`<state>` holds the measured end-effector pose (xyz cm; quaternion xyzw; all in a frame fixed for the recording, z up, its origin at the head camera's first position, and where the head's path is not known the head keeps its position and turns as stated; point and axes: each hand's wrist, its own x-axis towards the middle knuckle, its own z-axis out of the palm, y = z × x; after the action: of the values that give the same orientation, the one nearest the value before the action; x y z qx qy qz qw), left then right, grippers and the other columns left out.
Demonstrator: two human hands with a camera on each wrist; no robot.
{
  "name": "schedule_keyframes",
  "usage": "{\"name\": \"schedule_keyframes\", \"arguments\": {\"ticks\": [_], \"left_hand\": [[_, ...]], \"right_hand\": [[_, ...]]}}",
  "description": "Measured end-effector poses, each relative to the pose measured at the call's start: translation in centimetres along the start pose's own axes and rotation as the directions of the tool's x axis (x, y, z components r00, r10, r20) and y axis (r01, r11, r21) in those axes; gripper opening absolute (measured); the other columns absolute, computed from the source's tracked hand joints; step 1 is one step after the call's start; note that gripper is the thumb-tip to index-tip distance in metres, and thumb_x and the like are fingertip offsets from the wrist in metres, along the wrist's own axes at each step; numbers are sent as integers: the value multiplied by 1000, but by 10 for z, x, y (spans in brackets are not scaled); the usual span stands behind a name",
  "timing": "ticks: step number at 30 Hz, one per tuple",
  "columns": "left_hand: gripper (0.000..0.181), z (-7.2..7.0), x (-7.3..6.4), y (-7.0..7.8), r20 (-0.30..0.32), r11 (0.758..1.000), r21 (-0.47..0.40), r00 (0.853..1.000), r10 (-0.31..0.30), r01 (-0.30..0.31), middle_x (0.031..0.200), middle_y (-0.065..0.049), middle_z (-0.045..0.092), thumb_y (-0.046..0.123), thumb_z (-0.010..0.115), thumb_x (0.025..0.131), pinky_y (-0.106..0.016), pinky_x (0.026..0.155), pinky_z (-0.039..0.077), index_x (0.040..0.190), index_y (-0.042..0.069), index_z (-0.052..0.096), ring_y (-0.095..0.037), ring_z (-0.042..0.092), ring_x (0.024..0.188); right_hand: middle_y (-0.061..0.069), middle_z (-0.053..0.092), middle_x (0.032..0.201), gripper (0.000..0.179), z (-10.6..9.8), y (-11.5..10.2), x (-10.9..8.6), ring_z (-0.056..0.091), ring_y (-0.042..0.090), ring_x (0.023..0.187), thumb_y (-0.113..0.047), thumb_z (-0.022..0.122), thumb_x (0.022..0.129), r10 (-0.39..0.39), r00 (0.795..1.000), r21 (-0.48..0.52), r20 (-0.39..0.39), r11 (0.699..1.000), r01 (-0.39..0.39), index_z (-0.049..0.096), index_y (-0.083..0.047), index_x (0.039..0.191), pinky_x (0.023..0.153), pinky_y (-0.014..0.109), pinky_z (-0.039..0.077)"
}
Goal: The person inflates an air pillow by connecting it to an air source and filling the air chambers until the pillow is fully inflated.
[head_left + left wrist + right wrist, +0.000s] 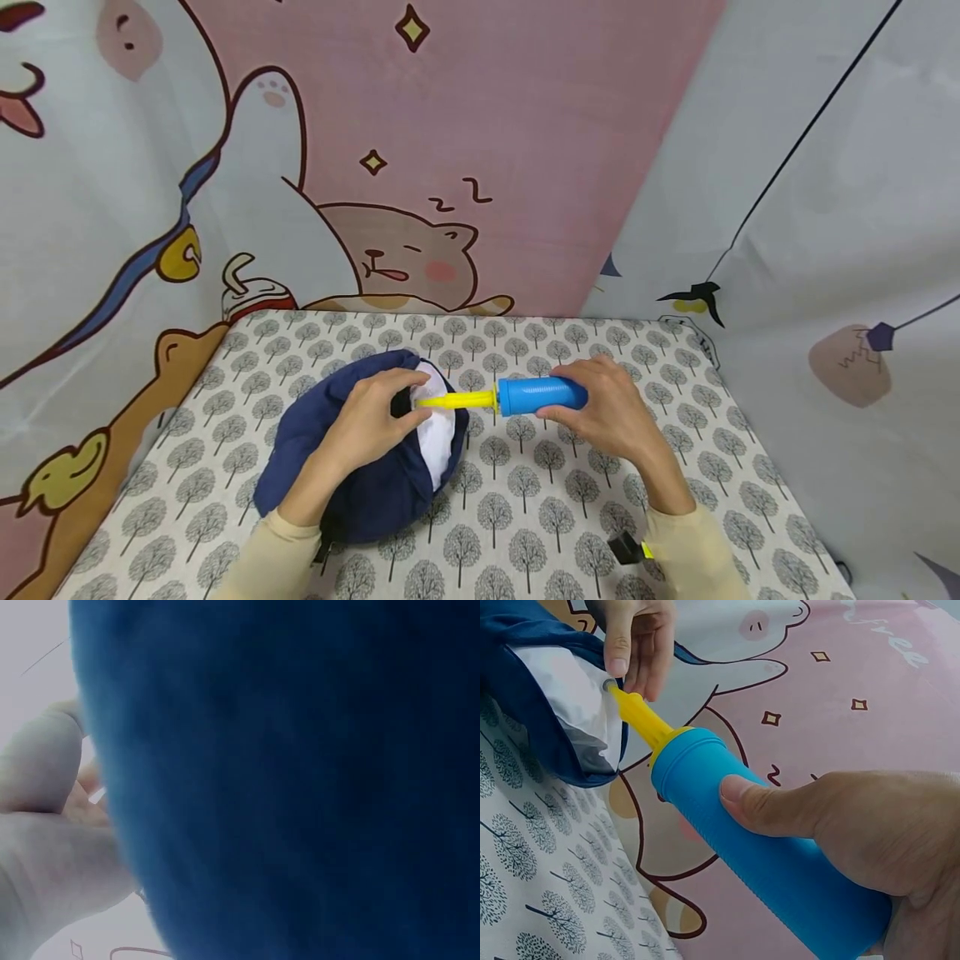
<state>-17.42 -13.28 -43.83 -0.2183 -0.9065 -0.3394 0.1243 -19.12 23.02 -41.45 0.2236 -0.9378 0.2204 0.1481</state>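
A navy fabric inflatable pillow (375,500) lies on the left half of the table, its white inner liner (437,433) showing at an opening. My left hand (367,417) reaches over the pillow, thumb and fingers curved around the small valve (608,685) at the liner. My right hand (609,407) grips a blue hand pump (534,395) by its barrel. The pump's yellow nozzle (465,400) points left, its tip at the valve. Navy fabric (285,780) fills most of the left wrist view, hiding the left fingertips' contact.
A tree-print cloth (525,517) covers the table. Behind and beside it hang cartoon-printed curtains (525,125). A small black object (624,547) with a yellow bit shows beside the right sleeve.
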Motion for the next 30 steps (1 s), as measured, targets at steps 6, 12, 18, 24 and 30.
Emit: {"name": "schedule_keyframes", "arguments": {"ticks": [6,12,18,24,30], "left_hand": [[38,0,1,-4,16,999,34,999,42,-42,137,-20,80,10,92,94,-61,109,60,130,0,82,-42,75,129],[28,-1,4,-8,33,995,77,997,66,-69,133,-17,81,11,92,95,-59,107,61,120,0,85,-40,76,123],[27,-4,5,-12,40,992,78,995,91,-94,127,-16,83,9,93,93,-56,105,63,118,0,85,-37,78,120],[29,-6,6,-14,53,990,90,993,102,-106,129,-17,82,11,93,93,-57,106,62,120,2,86,-38,76,123],[33,-9,6,-19,72,990,89,992,102,-109,127,-15,82,16,95,92,-55,104,63,121,3,84,-36,79,119]], "right_hand": [[9,86,119,56,1,4,0,71,31,111,-38,103,82,-7,1000,8,0,1000,7,84,-9,126,93,49,53],[9,86,120,57,1,6,0,70,31,111,-36,104,82,-7,1000,20,0,1000,7,84,-8,127,93,48,52],[9,86,118,58,2,7,0,68,29,107,-34,105,80,-19,1000,45,-8,999,19,84,-7,126,90,44,50],[10,86,119,60,2,9,2,69,29,108,-36,105,79,-25,1000,67,-16,997,26,83,-7,127,91,43,50],[10,85,121,60,3,11,2,69,29,109,-35,105,80,-11,1000,80,-13,997,12,83,-7,127,92,44,50]]}}
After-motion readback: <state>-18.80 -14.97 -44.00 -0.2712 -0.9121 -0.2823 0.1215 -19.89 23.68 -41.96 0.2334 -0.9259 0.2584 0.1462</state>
